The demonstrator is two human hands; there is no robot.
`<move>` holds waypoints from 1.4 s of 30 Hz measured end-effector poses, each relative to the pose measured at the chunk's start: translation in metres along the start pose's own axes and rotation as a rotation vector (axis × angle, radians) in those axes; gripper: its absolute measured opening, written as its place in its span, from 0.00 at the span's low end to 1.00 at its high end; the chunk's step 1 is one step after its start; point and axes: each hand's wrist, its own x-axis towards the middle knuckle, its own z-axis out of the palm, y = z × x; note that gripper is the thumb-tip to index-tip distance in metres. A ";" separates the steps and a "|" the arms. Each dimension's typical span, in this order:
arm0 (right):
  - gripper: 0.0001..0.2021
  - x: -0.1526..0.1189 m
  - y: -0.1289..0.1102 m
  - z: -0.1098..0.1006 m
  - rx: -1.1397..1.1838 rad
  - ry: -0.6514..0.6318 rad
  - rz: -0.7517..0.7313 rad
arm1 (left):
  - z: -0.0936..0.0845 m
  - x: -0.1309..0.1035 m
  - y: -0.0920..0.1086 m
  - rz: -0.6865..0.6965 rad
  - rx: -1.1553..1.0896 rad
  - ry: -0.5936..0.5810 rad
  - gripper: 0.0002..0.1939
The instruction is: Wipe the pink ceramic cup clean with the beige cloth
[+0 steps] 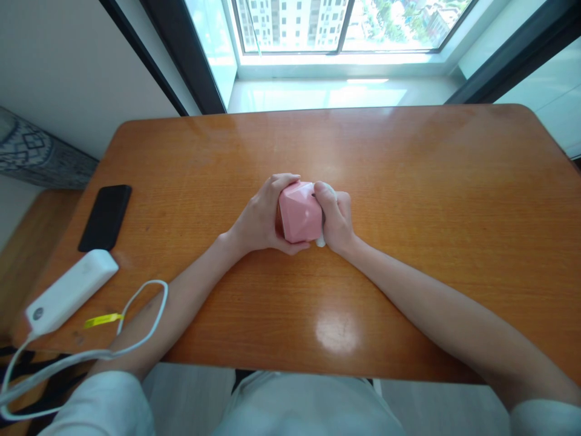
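A small pink faceted block-like object (300,212) is held above the middle of the wooden table. My left hand (272,215) wraps round its left side, fingers over the top edge and thumb below. Pressed to its right side, my right hand (336,218) is closed in a fist around a white item (321,240). Only small bits of that white item show, at the top and bottom of the fist, so its kind is unclear. The pink object's underside and right face are hidden.
On the table's (431,242) left lie a black phone (105,218) and a white power strip (72,293). Its white cable (157,321), with a yellow tag (103,320), loops over my left forearm. A window (338,27) is beyond the far edge.
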 end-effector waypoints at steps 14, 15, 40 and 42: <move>0.40 -0.003 -0.003 0.002 -0.108 -0.009 -0.143 | -0.006 0.008 0.012 -0.456 -0.460 -0.146 0.46; 0.40 -0.003 -0.003 0.002 -0.098 -0.017 -0.138 | -0.005 0.007 0.012 -0.471 -0.479 -0.146 0.46; 0.37 0.005 0.002 0.002 -0.005 0.067 -0.011 | -0.002 0.004 -0.003 0.154 0.027 -0.009 0.51; 0.38 0.003 0.003 0.002 -0.023 0.071 -0.025 | 0.000 0.006 -0.002 0.147 0.000 0.006 0.49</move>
